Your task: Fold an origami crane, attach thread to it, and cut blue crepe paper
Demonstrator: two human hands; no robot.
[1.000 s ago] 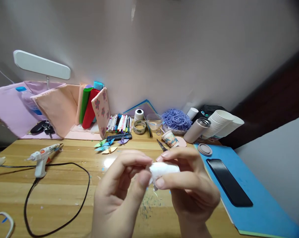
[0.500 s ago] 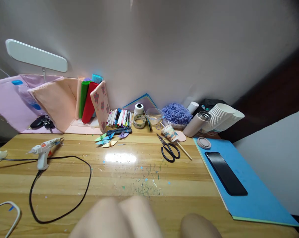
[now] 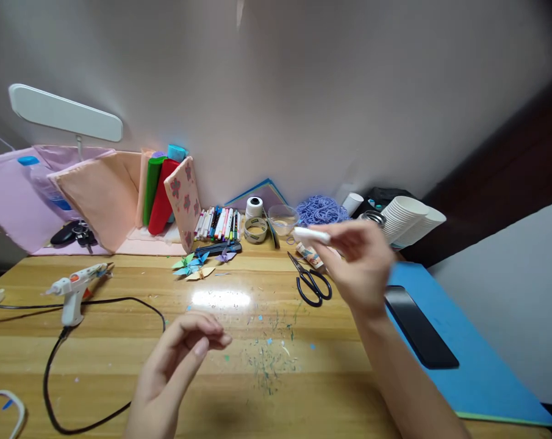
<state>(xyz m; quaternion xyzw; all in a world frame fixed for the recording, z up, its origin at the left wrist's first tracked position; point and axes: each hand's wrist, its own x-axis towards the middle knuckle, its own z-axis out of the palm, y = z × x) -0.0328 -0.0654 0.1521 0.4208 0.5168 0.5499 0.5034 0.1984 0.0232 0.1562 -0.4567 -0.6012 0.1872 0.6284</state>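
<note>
My right hand (image 3: 360, 265) is raised over the right part of the desk, thumb and fingers closed on a short white pen-like stick (image 3: 311, 235) that points left; its exact kind is not clear. Behind and below that hand lie black-handled scissors (image 3: 311, 281) and a small patterned paper cup (image 3: 308, 255), partly covered. My left hand (image 3: 184, 360) hovers above the front of the desk, fingers loosely curved and apart from the thumb, holding nothing. Bits of green and blue scrap (image 3: 271, 353) are scattered to its right. Folded paper cranes (image 3: 197, 265) rest farther back.
At the left lies a glue gun (image 3: 77, 292) with a looping black cord. Along the wall stand markers (image 3: 218, 224), a tape roll (image 3: 255, 230), purple yarn (image 3: 321, 211) and stacked paper cups (image 3: 404, 219). A phone (image 3: 422, 329) rests on blue sheets (image 3: 477, 366) at the right.
Both hands have come up from the lower edge. The right hand now shows at the right, holding the white stick; the left is in clear view. The view has tilted slightly.
</note>
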